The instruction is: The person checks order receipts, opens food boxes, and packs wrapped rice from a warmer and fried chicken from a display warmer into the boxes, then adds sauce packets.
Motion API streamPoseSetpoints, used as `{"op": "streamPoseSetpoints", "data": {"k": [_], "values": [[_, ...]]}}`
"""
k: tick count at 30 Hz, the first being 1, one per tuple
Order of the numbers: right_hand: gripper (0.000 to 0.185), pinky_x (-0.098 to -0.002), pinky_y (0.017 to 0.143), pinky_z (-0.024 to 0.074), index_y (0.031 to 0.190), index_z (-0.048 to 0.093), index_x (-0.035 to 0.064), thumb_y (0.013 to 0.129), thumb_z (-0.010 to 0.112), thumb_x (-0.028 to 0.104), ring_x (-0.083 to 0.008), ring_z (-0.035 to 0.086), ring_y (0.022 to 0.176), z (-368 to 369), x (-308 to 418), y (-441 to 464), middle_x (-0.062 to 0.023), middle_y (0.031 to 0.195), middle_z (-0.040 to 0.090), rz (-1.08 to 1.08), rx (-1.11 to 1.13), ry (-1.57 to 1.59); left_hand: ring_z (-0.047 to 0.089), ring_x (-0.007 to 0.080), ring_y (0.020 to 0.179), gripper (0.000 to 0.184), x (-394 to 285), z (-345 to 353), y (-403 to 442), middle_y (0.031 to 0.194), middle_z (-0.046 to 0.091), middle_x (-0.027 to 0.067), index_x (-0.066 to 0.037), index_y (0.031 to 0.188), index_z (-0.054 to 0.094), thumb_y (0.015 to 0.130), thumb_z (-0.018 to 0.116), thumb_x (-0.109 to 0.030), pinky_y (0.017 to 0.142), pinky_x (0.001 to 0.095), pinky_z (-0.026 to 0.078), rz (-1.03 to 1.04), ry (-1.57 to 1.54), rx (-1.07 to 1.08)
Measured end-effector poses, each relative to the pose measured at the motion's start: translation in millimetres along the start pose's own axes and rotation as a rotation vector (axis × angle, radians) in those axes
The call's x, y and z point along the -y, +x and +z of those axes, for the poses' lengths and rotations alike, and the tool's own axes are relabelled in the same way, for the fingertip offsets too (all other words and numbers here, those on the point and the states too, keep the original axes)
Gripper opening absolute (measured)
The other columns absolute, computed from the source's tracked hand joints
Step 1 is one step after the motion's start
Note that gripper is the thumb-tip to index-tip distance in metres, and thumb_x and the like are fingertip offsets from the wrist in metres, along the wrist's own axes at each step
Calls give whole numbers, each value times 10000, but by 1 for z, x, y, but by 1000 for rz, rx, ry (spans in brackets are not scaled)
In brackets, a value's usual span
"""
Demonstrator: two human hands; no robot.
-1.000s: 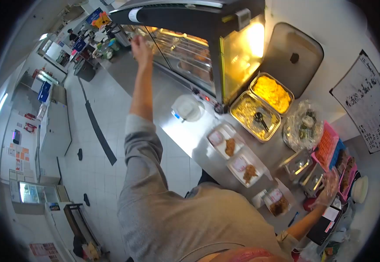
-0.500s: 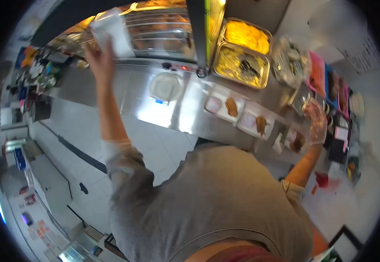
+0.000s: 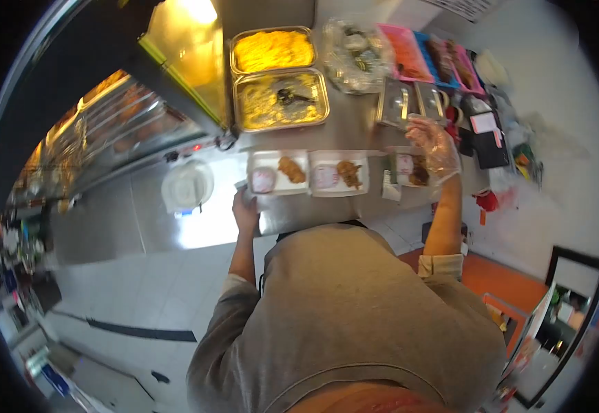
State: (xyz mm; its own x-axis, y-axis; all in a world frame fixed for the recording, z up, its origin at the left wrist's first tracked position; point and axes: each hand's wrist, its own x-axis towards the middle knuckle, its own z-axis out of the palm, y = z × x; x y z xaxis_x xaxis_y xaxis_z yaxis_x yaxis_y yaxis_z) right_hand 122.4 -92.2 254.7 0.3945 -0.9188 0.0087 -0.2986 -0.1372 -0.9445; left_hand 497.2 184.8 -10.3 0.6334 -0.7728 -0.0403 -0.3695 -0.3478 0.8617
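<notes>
My bare left hand is at the counter's front edge, beside the left end of a white food tray. Its fingers look closed around a small pale grey thing that I cannot make out. That tray holds a pinkish-white round wrapped portion and a piece of fried food. A second white tray beside it has a similar pair. My right hand, in a clear plastic glove, reaches over a smaller tray with browned food, fingers stretched towards lidded metal containers. Nothing shows in it.
Two metal pans of yellow food, a full one and a part-used one with a dark utensil, stand at the back. Left are a lit display case and a round white lid or plate. Pink and blue bins line the right.
My left hand has come down from the display case to the left tray; the white sheet-like thing it held up is gone from view there. My view has turned right. My gloved hand stays near the containers.
</notes>
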Motion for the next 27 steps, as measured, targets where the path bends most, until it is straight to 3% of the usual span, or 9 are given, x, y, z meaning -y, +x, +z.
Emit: {"op": "streamPoseSetpoints", "data": {"k": [2,7,12,14,18,20,24,25,27], "values": [[281,-250,839,498,1172,622,14,897,650,63,-114,614,921,-7,5,-6,-57,1014,653,57,-41,81,572,366,1130,434,-1,-2,1,1199,596,205,10,1215,569,804,671,-86,992,397,429,20,75,9],[282,-263,800,505,1171,620,28,909,650,129,-102,602,875,-47,-43,-33,-43,1003,645,108,-139,99,424,409,1225,548,-2,2,-10,1433,409,116,-109,1221,608,790,717,-430,996,537,379,-25,682,40],[268,-258,771,494,1121,641,51,895,672,189,-92,600,868,-61,-56,-77,-36,972,648,376,-234,197,278,410,1310,652,11,12,-10,1494,301,95,-122,1214,623,735,724,-551,1018,626,272,-46,689,62],[265,-257,761,492,1072,650,53,890,676,244,-98,608,866,-72,-68,-98,-32,946,649,412,-296,186,275,407,1324,841,-5,9,-13,1489,309,119,-99,1355,479,726,711,-606,1024,629,258,-75,663,80],[285,-273,744,495,955,658,44,887,670,320,-115,622,805,-106,-86,-152,-29,836,644,370,-512,246,404,393,1206,761,3,7,-32,1284,466,173,-50,1278,481,768,696,-571,940,597,323,-53,600,-96],[308,-287,730,495,941,661,33,883,677,335,-124,621,751,-126,-106,-181,-38,797,644,353,-682,338,515,339,1035,522,-10,4,-47,1066,565,162,-15,1147,539,855,667,-429,862,453,405,294,494,-70],[336,-314,708,508,931,671,23,876,689,354,-153,617,629,-188,-178,-240,-59,737,635,357,-886,499,603,233,665,241,-94,42,-82,722,635,110,19,900,660,949,530,-177,631,337,459,231,178,524],[356,-315,693,516,925,676,17,872,690,369,-164,619,608,-207,-195,-255,-66,714,631,352,-898,523,615,250,662,246,-95,63,-82,711,642,133,11,860,678,954,502,-134,632,357,471,474,201,688],[421,-315,649,532,919,686,-2,862,689,415,-187,629,583,-241,-225,-286,-83,673,625,341,-921,580,641,269,718,235,-136,118,-96,792,670,170,-11,887,691,949,527,-168,681,360,488,461,241,836]]}}
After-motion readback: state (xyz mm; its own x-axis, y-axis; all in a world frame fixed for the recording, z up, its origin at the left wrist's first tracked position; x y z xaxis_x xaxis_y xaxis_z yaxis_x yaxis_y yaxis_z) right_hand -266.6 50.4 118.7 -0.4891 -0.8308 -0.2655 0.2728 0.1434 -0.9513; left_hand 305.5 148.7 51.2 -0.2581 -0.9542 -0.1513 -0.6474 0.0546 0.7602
